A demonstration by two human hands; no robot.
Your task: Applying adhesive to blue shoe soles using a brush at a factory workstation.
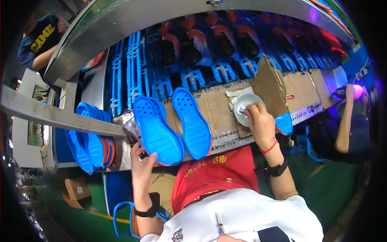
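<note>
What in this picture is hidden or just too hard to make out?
- Head view: what the right hand is doing inside the white round dish; the fingers cover it.
- Left hand: the small dark thing at its fingers, under the blue shoe sole, is too small to tell.
- The stack of soles at left: partly hidden by the metal bar.
- Far conveyor: blurred, dim.
</note>
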